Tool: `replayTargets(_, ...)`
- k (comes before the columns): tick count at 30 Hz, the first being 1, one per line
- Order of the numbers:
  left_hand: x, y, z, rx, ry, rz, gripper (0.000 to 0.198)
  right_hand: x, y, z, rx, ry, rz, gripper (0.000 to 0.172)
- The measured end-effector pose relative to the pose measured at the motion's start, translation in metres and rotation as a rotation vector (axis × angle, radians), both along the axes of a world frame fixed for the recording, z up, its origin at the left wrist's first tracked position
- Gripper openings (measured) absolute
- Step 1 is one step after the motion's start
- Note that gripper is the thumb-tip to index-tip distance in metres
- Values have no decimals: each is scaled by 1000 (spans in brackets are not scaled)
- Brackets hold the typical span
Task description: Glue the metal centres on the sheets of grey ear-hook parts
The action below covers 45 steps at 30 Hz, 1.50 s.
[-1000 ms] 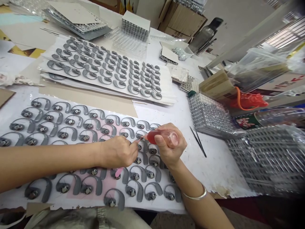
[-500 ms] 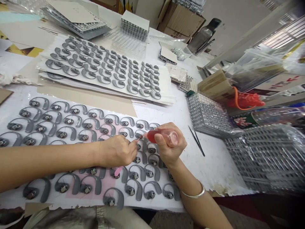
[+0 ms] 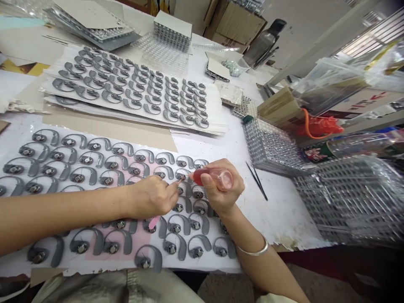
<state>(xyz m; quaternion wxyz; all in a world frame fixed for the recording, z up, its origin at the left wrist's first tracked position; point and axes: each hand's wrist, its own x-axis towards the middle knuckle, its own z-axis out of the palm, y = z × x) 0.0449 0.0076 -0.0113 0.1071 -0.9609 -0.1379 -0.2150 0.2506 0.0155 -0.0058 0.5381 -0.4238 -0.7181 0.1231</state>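
My right hand (image 3: 222, 191) is wrapped round a small clear bottle of red liquid (image 3: 212, 176), its nozzle pointing left. My left hand (image 3: 153, 197) is pinched on a thin pink-handled tool (image 3: 153, 222), whose tip meets the bottle's nozzle. Both hands hover over a white sheet (image 3: 221, 265) covered with rows of several grey ear-hook parts (image 3: 86, 175), each with a round metal piece. A silver bangle (image 3: 252, 251) is on my right wrist.
A second board of grey ear-hook parts (image 3: 132, 90) lies farther back. Black tweezers (image 3: 256, 181) rest right of my hands. Clear plastic trays of small parts (image 3: 344, 198) stand at the right, with cardboard boxes (image 3: 233, 21) and a dark bottle (image 3: 263, 42) behind.
The hands stay together at the bottle's nozzle; the view has drifted slightly, so everything sits a little lower-left in frame.
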Motion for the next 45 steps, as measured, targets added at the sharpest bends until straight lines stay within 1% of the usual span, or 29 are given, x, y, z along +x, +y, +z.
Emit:
replayTargets(9,0,-1,0,-13,-17,5,18,2,1,0,76,-29,29,14)
replayTargets(13,0,-1,0,-18,-28,5,17,3,0,-1,84,-40,29,16)
replayTargets(18,0,1,-1,-41,-59,24,17,5,-1,-1,112,25,-3,17)
replayTargets(22,-1,2,-2,-50,-65,3,17,6,-1,0,91,60,-10,11)
replayTargets(29,-2,2,-1,-12,-62,4,17,5,0,-3,42,55,-22,12)
replayTargets(39,-3,3,-2,-21,-41,2,21,2,1,-1,40,23,-39,13)
replayTargets(43,-3,3,-2,-26,-37,5,20,2,0,-1,55,17,-17,12)
replayTargets(45,-2,3,-2,-35,-33,0,20,3,0,-1,72,7,0,14)
